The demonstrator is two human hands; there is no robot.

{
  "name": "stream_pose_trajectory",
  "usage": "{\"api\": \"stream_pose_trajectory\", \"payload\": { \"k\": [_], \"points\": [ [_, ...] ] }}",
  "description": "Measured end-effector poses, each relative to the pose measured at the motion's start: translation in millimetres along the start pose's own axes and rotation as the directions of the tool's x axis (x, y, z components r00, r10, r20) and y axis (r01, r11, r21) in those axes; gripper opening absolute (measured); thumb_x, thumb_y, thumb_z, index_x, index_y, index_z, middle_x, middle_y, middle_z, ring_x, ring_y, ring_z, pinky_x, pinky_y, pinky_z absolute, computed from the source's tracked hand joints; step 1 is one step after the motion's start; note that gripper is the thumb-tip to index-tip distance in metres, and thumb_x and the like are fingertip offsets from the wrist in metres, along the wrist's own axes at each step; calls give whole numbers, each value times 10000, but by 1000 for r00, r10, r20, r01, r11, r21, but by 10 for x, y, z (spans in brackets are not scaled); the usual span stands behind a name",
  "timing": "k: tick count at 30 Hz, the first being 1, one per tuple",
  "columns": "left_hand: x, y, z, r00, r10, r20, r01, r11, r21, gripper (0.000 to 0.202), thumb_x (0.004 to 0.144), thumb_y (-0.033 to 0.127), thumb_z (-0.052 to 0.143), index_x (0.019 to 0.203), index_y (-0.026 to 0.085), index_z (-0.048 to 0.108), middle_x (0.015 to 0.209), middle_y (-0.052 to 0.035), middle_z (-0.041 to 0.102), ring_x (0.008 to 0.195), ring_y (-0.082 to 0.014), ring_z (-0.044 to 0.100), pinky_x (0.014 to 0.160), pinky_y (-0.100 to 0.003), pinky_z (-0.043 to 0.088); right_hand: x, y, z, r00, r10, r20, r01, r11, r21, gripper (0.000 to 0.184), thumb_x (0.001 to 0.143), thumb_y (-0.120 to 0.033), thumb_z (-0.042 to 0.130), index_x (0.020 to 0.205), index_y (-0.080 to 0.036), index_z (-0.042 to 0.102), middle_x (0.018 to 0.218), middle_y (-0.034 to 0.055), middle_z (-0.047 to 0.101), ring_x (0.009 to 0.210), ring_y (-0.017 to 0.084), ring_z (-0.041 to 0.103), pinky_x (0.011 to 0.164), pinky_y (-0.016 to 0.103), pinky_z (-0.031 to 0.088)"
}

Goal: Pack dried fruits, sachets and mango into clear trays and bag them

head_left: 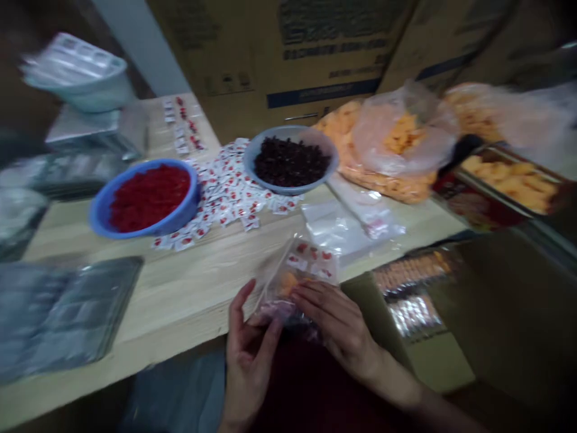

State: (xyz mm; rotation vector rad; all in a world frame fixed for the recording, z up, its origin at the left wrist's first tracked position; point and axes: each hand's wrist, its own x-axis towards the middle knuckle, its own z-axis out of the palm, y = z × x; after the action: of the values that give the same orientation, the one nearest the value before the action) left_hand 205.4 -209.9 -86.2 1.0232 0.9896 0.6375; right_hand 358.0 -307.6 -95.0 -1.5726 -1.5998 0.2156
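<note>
A clear plastic bag (295, 276) is between my two hands at the table's front edge, tilted toward me. Small white packets with red prints and something orange show through its film. My left hand (250, 349) pinches its lower left side between thumb and fingers. Across the right side lie the fingers of my right hand (336, 319), pressed on the film near the orange piece. The bag's lower end is partly hidden by my hands and blurred. Flat clear bags (336, 225) lie on the table just beyond it.
Small white packets (225, 180) are heaped between a blue bowl (97, 213) of red pieces and a pale bowl (292, 190) of dark pieces. Bags of orange pieces (401, 144) stand behind. At right, an open carton (433, 355) holds packed rows. Grey packs (85, 313) lie left.
</note>
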Motion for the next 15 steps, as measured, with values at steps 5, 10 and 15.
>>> {"api": "stream_pose_trajectory", "payload": {
  "k": [5,10,15],
  "points": [
    [137,64,43,979,187,-80,-180,980,82,661,819,380,755,1412,273,483,1044,-39,744,985,-204,694,944,-359,523,-394,-86,-1212,947,241,-212,-289,928,-236,477,1008,-142,427,1440,-319,529,1276,44,685,1112,222,664,908,436,566],
    [381,-64,2,971,234,-53,-226,967,121,607,761,315,817,1318,262,582,985,-5,753,912,-157,699,881,-282,545,-1525,177,-2188,632,349,-692,-759,461,-461,314,1000,-311,537,1255,-223,697,1206,99,718,996,218,688,871,363,536],
    [474,-179,34,979,198,-50,-188,970,155,561,674,338,866,1192,260,666,936,-5,752,849,-163,692,757,-260,566,-2713,1000,-2341,222,488,-844,-972,179,-152,427,945,-397,494,1165,-128,742,1161,177,727,1021,298,692,936,431,501]
  ]
}}
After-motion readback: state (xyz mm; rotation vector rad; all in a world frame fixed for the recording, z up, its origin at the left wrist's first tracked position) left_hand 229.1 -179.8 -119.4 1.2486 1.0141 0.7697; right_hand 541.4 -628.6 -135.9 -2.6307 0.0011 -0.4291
